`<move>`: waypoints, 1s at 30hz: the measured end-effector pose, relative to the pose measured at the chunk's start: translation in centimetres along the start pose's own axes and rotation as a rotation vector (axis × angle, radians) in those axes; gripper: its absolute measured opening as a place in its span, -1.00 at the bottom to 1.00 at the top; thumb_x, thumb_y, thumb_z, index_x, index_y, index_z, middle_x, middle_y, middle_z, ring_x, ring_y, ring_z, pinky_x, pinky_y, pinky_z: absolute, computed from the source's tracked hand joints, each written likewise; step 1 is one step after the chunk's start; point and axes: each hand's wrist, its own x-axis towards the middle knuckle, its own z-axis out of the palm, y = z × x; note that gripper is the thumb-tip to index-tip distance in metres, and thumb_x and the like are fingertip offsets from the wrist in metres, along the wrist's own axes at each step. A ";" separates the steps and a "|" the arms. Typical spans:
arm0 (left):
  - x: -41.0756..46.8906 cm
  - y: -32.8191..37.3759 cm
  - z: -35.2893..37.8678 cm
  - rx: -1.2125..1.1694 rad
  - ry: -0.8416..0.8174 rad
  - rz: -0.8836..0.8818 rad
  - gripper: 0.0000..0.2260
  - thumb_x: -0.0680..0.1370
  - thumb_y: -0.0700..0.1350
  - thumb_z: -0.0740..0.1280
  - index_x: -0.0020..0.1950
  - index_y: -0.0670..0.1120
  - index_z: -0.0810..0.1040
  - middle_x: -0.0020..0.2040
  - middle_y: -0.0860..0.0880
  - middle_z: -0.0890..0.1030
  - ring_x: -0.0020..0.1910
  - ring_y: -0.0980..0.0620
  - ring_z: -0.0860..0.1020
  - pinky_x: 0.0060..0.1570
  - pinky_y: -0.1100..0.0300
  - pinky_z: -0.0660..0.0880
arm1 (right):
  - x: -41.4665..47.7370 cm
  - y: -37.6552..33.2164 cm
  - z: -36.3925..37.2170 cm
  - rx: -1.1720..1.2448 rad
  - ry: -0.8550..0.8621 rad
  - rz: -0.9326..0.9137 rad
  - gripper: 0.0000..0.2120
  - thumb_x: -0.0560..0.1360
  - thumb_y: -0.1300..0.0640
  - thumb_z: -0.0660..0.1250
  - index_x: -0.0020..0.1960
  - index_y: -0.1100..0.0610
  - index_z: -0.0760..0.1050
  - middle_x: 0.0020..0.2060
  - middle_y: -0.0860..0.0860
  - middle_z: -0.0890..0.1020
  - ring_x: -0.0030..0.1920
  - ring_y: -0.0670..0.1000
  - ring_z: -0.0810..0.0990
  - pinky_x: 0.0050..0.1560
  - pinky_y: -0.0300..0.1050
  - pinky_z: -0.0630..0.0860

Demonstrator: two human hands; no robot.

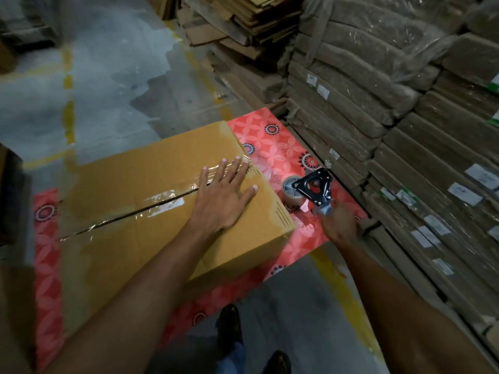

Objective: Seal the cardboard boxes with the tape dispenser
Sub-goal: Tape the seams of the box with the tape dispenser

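A brown cardboard box (129, 184) lies on a red flowered mat (272, 136), its flaps closed and a strip of clear tape along the centre seam. My left hand (224, 195) lies flat on the box's right end over the tape, fingers spread. A black tape dispenser (314, 186) with a brown tape roll rests on the mat to the right of the box. My right hand (339, 225) is at the dispenser's grey handle, blurred, so its grip is unclear.
Stacks of flat cardboard bundles wrapped in plastic (405, 130) rise close on the right. More flattened cartons (243, 22) are piled at the back. The grey floor has yellow lines (68, 114). My shoes (229, 327) stand at the mat's near edge.
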 end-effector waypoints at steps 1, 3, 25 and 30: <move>0.3 0.2 0.1 -0.008 0.016 -0.007 -0.39 0.61 0.37 -0.21 0.63 0.18 -0.15 0.63 0.17 -0.15 0.61 0.06 -0.17 0.55 -0.20 -0.16 | 0.6 0.7 0.4 -0.095 -0.035 0.025 -0.52 0.52 -0.04 0.34 0.30 0.26 0.45 0.16 0.24 0.60 0.14 0.25 0.57 0.14 0.08 0.50; 0.7 0.4 0.3 -0.014 0.031 -0.014 -0.38 0.61 0.37 -0.22 0.63 0.18 -0.15 0.63 0.17 -0.15 0.62 0.06 -0.17 0.55 -0.20 -0.16 | 1.5 1.3 1.3 -0.213 -0.098 0.019 -0.52 0.51 0.14 0.37 0.35 0.32 0.38 0.23 0.31 0.53 0.23 0.31 0.52 0.19 0.11 0.46; 8.7 0.0 -5.8 -1.169 0.064 -0.331 -0.75 0.64 0.09 0.24 0.15 -0.05 0.55 0.00 -0.07 0.63 -0.05 -0.03 0.57 -0.10 0.15 0.47 | 1.4 -18.8 -9.5 0.790 -0.540 0.020 -0.79 0.25 0.19 0.32 -0.12 0.20 0.48 -0.45 0.09 0.41 -0.56 -0.01 0.31 -0.54 -0.26 0.21; 10.5 -0.6 -9.4 -2.063 -0.275 -0.612 -0.57 0.62 0.16 0.27 -0.06 -0.23 0.53 -0.32 -0.22 0.66 -0.38 -0.10 0.67 -0.39 0.13 0.63 | -1.6 -21.9 -9.8 0.896 -0.722 -0.112 -0.64 0.11 0.20 0.37 -0.12 0.22 0.42 -0.45 0.09 0.41 -0.56 0.00 0.33 -0.49 -0.23 0.28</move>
